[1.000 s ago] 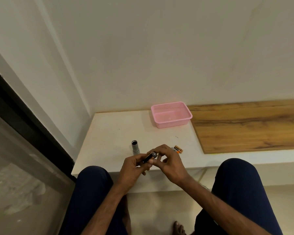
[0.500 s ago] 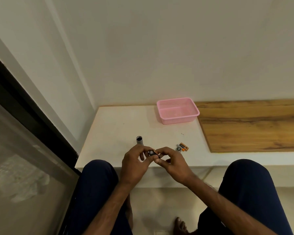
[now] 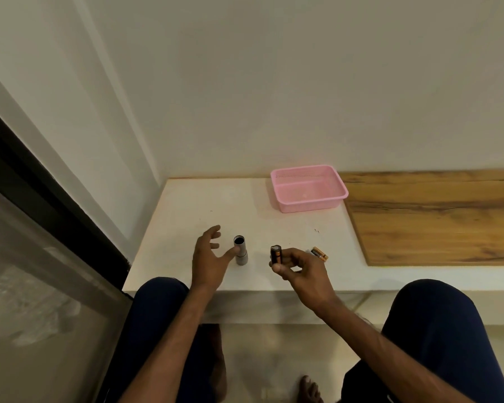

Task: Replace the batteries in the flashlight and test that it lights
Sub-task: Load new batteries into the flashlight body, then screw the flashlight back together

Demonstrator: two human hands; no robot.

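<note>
A silver flashlight body (image 3: 240,253) stands upright on the white ledge (image 3: 186,228), its open dark end facing up. My left hand (image 3: 210,260) is spread open just left of it, the thumb touching or nearly touching its side. My right hand (image 3: 298,270) holds a dark battery holder with batteries (image 3: 276,254) upright between thumb and fingers, to the right of the flashlight body. Loose orange-and-black batteries (image 3: 319,253) lie on the ledge behind my right hand, partly hidden by it.
An empty pink plastic basket (image 3: 309,188) sits at the back of the ledge. A wooden board (image 3: 437,216) covers the ledge to the right. A wall stands behind, a dark-framed glass panel at left. My knees are below the ledge's front edge.
My hands have parted. The left hand let go of the battery holder and moved left to the flashlight body. The right hand kept the holder and turned it upright.
</note>
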